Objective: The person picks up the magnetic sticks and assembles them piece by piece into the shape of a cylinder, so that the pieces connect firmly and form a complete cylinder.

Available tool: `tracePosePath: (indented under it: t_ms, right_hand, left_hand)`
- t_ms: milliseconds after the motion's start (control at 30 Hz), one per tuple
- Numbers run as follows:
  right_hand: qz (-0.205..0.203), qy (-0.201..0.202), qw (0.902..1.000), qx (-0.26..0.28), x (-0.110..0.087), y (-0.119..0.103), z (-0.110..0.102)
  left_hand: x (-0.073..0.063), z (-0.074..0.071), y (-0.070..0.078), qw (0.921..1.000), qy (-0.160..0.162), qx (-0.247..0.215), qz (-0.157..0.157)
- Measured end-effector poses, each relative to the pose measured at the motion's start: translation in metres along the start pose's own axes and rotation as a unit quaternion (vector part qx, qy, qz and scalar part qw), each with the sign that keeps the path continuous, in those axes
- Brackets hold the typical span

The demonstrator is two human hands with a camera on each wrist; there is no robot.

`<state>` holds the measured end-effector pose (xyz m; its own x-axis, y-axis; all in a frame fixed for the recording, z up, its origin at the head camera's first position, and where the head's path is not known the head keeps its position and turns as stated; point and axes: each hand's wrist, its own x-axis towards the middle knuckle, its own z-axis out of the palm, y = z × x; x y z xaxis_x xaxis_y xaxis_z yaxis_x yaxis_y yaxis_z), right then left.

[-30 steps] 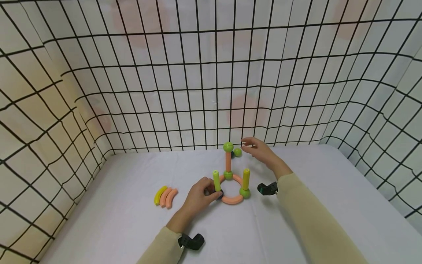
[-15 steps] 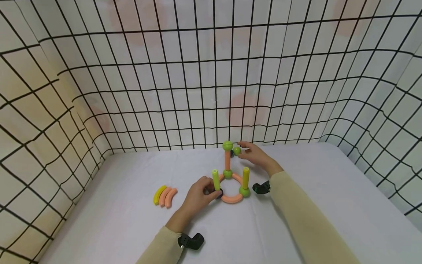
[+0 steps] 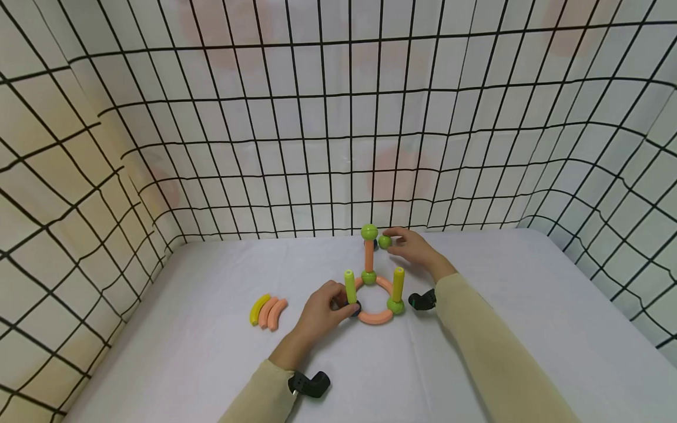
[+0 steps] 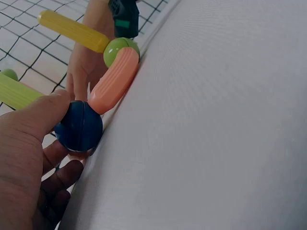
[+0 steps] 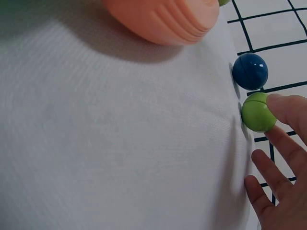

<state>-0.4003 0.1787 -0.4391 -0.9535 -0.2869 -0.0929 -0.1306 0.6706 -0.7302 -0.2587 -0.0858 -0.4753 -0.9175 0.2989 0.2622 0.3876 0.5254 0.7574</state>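
My left hand (image 3: 321, 308) pinches a dark blue ball (image 4: 80, 127) at the left corner of a ring-shaped toy build. Curved orange rods (image 3: 375, 318) and green balls (image 3: 395, 305) form the rest of that ring. From it rise a lime rod (image 3: 350, 286), a yellow rod (image 3: 398, 285) and an orange rod (image 3: 369, 257) topped by a green ball (image 3: 369, 232). Behind the build, my right hand (image 3: 415, 248) has thumb and index finger on a loose green ball (image 5: 256, 113), its other fingers spread. A second blue ball (image 5: 250, 71) lies beside that one.
One yellow curved rod (image 3: 259, 309) and two orange curved rods (image 3: 272, 314) lie side by side on the white tablecloth (image 3: 201, 352), left of the left hand. A white backdrop with a black grid (image 3: 328, 141) encloses the table's back and sides.
My right hand has moved left and down to the loose green ball and now has its thumb and index finger on it. The left hand has stayed on the blue ball.
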Motion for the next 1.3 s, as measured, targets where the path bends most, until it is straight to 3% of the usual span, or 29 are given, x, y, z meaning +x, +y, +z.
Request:
tracePosePath:
  t_ms: [267,600,867,1300]
  right_hand:
    - [-0.007,0.005,0.9999,0.009,0.003,-0.001,0.001]
    - [-0.011,0.007,0.9995,-0.030,0.002,0.001,0.005]
    - [-0.008,0.073,0.9971,-0.019,-0.023,-0.005,-0.003]
    - [-0.098,0.167,0.9775,0.085,-0.076,-0.048,-0.017]
  left_hand:
    - [0.001,0.000,-0.002,1.0000,-0.004,-0.004,-0.002]
    - [0.000,-0.002,-0.002,1.0000,-0.003,-0.005,0.001]
    - [0.000,0.000,-0.001,1.0000,0.003,-0.002,0.005]
    - [-0.001,0.001,0.000,1.0000,0.002,-0.001,-0.001]
